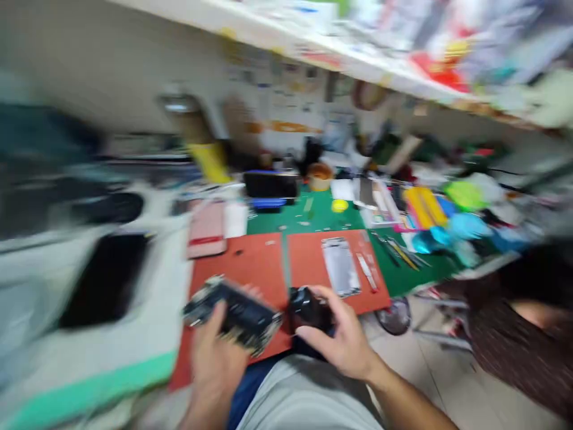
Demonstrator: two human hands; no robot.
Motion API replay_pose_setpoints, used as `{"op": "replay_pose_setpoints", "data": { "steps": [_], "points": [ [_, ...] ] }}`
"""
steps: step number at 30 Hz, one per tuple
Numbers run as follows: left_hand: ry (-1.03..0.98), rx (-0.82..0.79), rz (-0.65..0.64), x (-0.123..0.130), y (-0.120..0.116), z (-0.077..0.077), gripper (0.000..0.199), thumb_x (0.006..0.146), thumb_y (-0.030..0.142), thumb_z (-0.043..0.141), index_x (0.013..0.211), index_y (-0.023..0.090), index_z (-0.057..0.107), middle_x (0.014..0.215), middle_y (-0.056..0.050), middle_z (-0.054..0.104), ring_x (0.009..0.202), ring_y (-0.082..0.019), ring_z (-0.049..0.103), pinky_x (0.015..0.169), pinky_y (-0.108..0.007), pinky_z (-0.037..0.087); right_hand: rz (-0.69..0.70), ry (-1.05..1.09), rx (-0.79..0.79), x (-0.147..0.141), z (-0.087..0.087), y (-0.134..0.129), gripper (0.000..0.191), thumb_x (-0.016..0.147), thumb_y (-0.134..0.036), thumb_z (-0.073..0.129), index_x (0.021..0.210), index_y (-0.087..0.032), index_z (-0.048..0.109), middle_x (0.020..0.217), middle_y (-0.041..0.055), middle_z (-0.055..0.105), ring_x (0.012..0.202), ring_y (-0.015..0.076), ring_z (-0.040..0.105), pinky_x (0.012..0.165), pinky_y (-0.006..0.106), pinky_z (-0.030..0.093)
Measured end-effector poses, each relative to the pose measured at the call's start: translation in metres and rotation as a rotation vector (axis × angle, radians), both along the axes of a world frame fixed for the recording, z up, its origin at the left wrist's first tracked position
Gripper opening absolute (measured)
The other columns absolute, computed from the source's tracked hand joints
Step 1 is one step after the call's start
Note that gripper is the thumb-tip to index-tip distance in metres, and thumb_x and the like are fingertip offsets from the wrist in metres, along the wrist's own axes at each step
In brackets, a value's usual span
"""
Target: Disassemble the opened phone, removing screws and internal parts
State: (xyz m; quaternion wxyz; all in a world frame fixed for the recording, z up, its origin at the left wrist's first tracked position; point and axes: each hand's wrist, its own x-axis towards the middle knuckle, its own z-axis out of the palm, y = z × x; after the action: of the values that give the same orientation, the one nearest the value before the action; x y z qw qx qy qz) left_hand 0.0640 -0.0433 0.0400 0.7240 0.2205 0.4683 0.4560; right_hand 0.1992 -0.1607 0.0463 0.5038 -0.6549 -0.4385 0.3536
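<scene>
My left hand [219, 352] is closed around an opened phone body [239, 310], its thumb across the dark inner side and bare metal edges showing. Close beside it, my right hand [342, 334] grips a shiny black object [308, 307]; blur hides its exact kind. Both are held over the near edge of a red-orange work mat [250, 254]. On the mat's right part lie a silver phone panel [341, 267] and a small white tool with a red tip [367, 272].
Tweezers and thin tools [403, 251] lie on a green mat [308, 209]. A pink phone-shaped piece [207, 230] and a large dark phone or tablet [107, 278] are at left. A shelf [268, 45] overhangs the bench. Another person [519, 334] is at right.
</scene>
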Motion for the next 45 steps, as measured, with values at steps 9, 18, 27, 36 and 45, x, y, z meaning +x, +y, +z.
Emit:
{"op": "replay_pose_setpoints", "data": {
  "steps": [9,18,27,36,45],
  "points": [
    [-0.255,-0.072,0.099,-0.024,-0.001,-0.042,0.046,0.082,0.035,0.088,0.122,0.018,0.073,0.126,-0.015,0.076,0.125,-0.035,0.070,0.112,-0.053,0.050,0.111,-0.477,0.104,-0.011,-0.006,0.016,0.047,0.097,-0.028,0.071,0.142,-0.024,0.059,0.126,0.0127,0.073,0.108,0.0275,0.074,0.090,0.041,0.066],
    [-0.306,-0.053,0.090,-0.025,-0.003,-0.041,0.043,0.082,0.037,0.088,0.119,0.018,0.076,0.125,-0.015,0.078,0.127,-0.036,0.069,0.115,-0.053,0.050,0.183,-0.577,0.151,-0.027,0.003,0.039,0.047,0.099,-0.021,0.068,0.145,-0.024,0.055,0.126,0.0133,0.070,0.112,0.0272,0.072,0.092,0.043,0.064],
    [-0.328,-0.025,0.084,-0.023,-0.003,-0.038,0.039,0.083,0.036,0.087,0.115,0.017,0.078,0.119,-0.013,0.079,0.124,-0.034,0.070,0.113,-0.050,0.052,0.198,-0.647,0.102,-0.030,0.011,0.053,0.043,0.101,-0.026,0.066,0.143,-0.024,0.056,0.123,0.0128,0.070,0.107,0.0265,0.073,0.087,0.041,0.065],
    [-0.361,-0.027,0.091,-0.023,-0.003,-0.038,0.039,0.080,0.036,0.088,0.113,0.017,0.078,0.118,-0.013,0.079,0.127,-0.035,0.068,0.115,-0.050,0.051,0.201,-0.680,0.035,-0.031,0.018,0.056,0.039,0.103,-0.031,0.063,0.140,-0.024,0.059,0.114,0.0107,0.070,0.091,0.0229,0.074,0.073,0.036,0.068],
    [-0.377,-0.050,0.080,-0.026,-0.002,-0.038,0.040,0.081,0.037,0.088,0.114,0.017,0.077,0.118,-0.013,0.080,0.125,-0.034,0.070,0.113,-0.050,0.052,0.265,-0.751,0.045,-0.028,0.032,0.063,0.036,0.105,-0.032,0.058,0.139,-0.022,0.058,0.102,0.0083,0.070,0.076,0.0202,0.073,0.067,0.035,0.066]
  ]
}}
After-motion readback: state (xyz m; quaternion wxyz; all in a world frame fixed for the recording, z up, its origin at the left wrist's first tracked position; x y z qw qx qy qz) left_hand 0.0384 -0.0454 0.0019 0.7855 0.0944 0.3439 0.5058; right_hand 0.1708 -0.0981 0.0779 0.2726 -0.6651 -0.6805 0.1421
